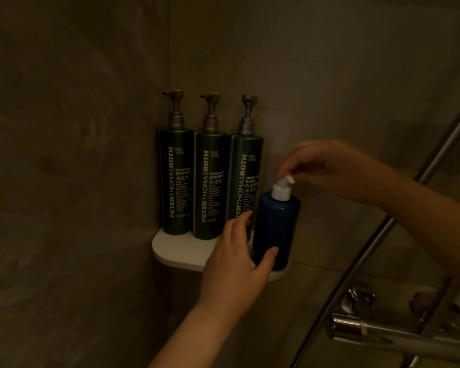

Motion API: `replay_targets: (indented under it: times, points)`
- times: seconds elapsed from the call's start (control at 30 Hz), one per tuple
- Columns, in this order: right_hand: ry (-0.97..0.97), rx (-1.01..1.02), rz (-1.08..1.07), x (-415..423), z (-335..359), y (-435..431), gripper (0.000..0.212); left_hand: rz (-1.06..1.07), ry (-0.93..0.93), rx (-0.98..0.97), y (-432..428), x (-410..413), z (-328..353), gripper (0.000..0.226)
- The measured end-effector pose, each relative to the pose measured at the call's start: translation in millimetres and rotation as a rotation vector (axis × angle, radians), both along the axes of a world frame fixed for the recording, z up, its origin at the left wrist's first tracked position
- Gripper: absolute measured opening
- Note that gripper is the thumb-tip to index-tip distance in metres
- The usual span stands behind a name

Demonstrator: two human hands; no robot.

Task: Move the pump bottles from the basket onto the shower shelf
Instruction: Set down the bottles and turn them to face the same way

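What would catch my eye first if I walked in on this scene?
Three tall dark green pump bottles stand in a row in the wall corner on a small white corner shelf. A shorter blue pump bottle with a white pump sits at the shelf's right end, the left hand on its body and the right hand at its pump.

You see a glossy blue plastic pump bottle (275, 229) on a smooth matt white corner shelf (175, 248); near right, a shiny chrome metal shower valve (356, 328).
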State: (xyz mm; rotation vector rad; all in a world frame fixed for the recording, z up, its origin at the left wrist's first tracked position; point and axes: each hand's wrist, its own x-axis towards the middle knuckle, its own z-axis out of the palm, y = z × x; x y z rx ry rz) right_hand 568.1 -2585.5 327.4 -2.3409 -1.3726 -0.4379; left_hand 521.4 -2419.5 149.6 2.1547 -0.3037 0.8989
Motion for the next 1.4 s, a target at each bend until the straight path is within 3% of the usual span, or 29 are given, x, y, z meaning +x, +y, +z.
replay_targets:
  times: [0.23,0.4,0.83,1.13,1.4]
  points:
    - [0.017,0.039,0.056,-2.9,-1.3,-1.1,0.024,-0.137,0.1,-0.118,-3.5,3.8,2.9,0.073]
    - [-0.023,0.024,0.036,-1.5,-1.2,-0.8,0.026,-0.121,0.113,-0.174,-4.8,5.2,1.0,0.078]
    - [-0.076,0.008,-0.025,-7.0,-0.8,18.4,0.025,0.105,0.026,-0.161,-16.9,-3.6,7.1,0.079]
    - [-0.075,0.035,-0.024,-6.6,-1.4,19.3,0.025,-0.114,0.118,-0.165,-0.6,-6.6,2.5,0.068]
    - [-0.057,0.073,-0.018,-3.5,-4.3,21.8,0.024,0.0,0.048,-0.154,0.5,-9.2,1.1,0.078]
